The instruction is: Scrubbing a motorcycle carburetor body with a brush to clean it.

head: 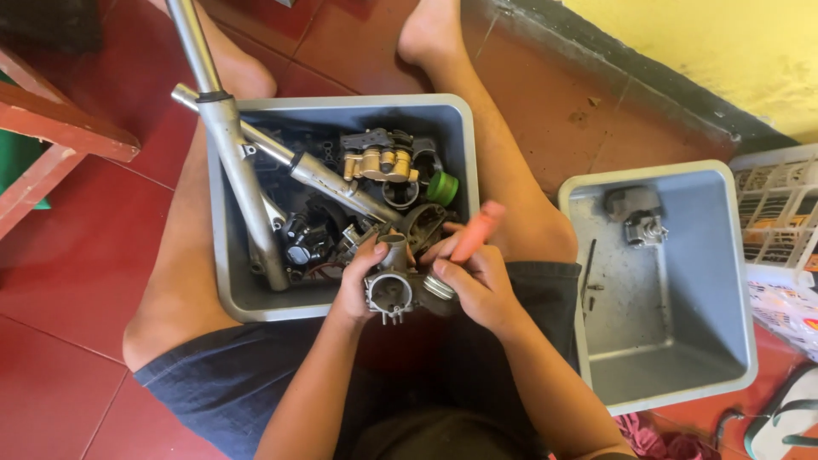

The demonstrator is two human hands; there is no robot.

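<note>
My left hand [358,285] grips a grey metal carburetor [389,290] over the near edge of a grey plastic bin [228,281] that sits between my legs. My right hand [477,281] holds a tool with an orange-red handle [477,232] and rests against the carburetor's right side. The tool's tip is hidden behind my fingers. Inside the bin lie two silver fork tubes [234,162], a gold brake caliper [379,162], a green round part [442,188] and several dark metal parts.
A second grey bin [741,281] stands at my right with a small metal part [643,223] and a thin dark tool [590,277] in it. A white basket [780,204] is at the far right. A red wooden frame [60,119] is at the left. The floor is red tile.
</note>
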